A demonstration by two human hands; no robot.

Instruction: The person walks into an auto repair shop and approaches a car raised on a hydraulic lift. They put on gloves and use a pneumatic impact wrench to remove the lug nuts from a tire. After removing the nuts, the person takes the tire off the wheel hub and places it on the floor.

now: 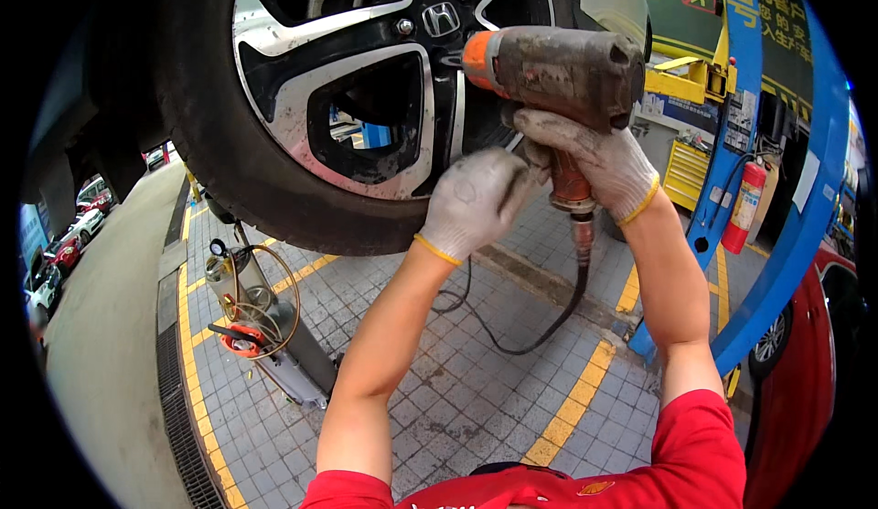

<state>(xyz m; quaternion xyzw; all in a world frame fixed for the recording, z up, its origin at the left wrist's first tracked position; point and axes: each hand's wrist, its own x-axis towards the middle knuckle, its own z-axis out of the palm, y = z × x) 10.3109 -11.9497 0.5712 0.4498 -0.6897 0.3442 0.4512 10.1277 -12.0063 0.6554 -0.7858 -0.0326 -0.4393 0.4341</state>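
An orange and dark grey impact wrench (567, 70) is raised level in front of a raised car wheel, its nose pointing left at the hub. My right hand (594, 157), in a pale work glove with a yellow cuff, wraps round its grip just under the body. My left hand (471, 198), gloved alike, is closed beside that grip, below the nose; what its fingers hold, if anything, is hidden. The black and silver alloy wheel (283, 111) shows several lug nuts (405, 26) round its hub. One lies close to the tool's nose; contact cannot be made out.
An air hose (580, 299) hangs from the wrench and curls over the tiled floor (448, 372). Left below the tyre (197, 134) stands a grey tank (306, 349) with a gauge. To the right are a blue lift post (732, 134), a fire extinguisher (745, 207) and a red car (796, 390).
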